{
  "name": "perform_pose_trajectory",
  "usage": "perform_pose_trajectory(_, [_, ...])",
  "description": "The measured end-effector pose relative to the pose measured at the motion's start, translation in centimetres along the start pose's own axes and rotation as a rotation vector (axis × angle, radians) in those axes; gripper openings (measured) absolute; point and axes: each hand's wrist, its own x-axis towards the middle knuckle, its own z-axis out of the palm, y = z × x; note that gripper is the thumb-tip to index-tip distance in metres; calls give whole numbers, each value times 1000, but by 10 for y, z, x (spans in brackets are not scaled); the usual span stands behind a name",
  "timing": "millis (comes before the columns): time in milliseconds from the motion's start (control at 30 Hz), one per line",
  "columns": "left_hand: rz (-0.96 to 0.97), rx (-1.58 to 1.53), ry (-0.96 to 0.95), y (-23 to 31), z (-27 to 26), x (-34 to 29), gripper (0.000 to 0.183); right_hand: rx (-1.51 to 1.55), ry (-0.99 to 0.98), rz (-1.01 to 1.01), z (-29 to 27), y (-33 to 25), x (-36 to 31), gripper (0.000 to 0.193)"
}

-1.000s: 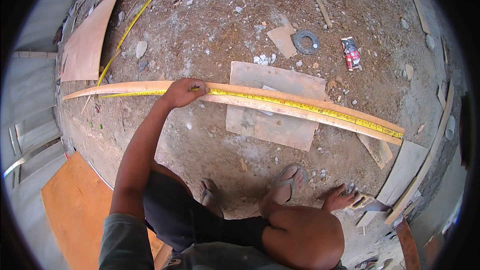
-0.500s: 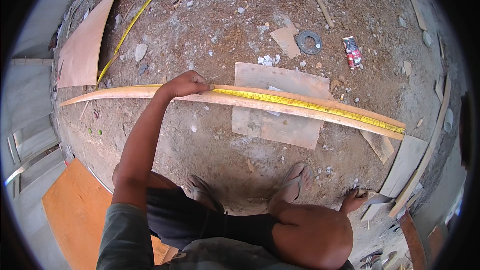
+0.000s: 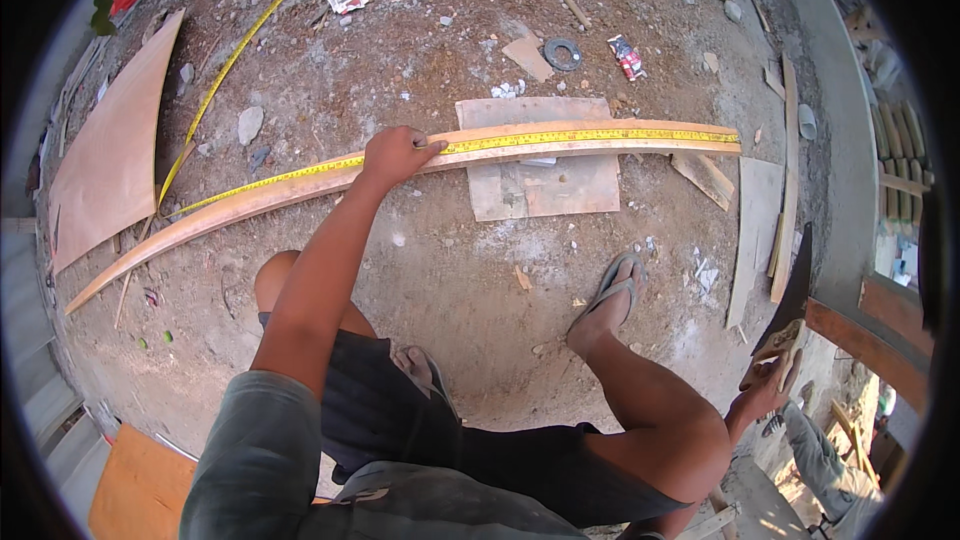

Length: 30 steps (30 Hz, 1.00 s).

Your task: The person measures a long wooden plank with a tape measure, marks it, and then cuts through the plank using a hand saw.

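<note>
A long wooden plank (image 3: pixel 220 219) lies across the ground in front of me, looking bowed in this wide view. Along it runs a yellow tape measure (image 3: pixel 580 137), whose end reaches the plank's right end. My left hand (image 3: pixel 393 156) is closed, gripping the tape and the plank near the middle. Left of the plank the tape bends and carries on toward the far side. At the lower right, my right hand (image 3: pixel 764 392) is wrapped round the wooden handle of a handsaw (image 3: pixel 794 285), its dark blade pointing away from me.
Under the plank lies a flat pale board (image 3: pixel 545 188). A plywood sheet (image 3: pixel 122 140) rests at the left, and narrow boards (image 3: pixel 756 230) lie at the right. A dark ring (image 3: pixel 562 54) and rubble are scattered beyond. Another person's leg (image 3: pixel 825 455) shows at the lower right.
The view has swung to the right. My right hand has come further into view, showing the handsaw. My left hand still grips the tape and plank near the middle.
</note>
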Motion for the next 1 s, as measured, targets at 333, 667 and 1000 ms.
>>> perform_pose_trajectory(333, [-39, -83, -31, -8, 12, 12, 58, 83, -428, -249, -2, -267, -159, 53])
perform_pose_trajectory(667, [-196, -71, -225, -1, -8, 22, 81, 92, -701, -368, 158, -213, -260, 38])
perform_pose_trajectory(1000, [-198, -48, -138, -12, 4, 26, 67, 178, -703, -314, 168, -198, -273, 42])
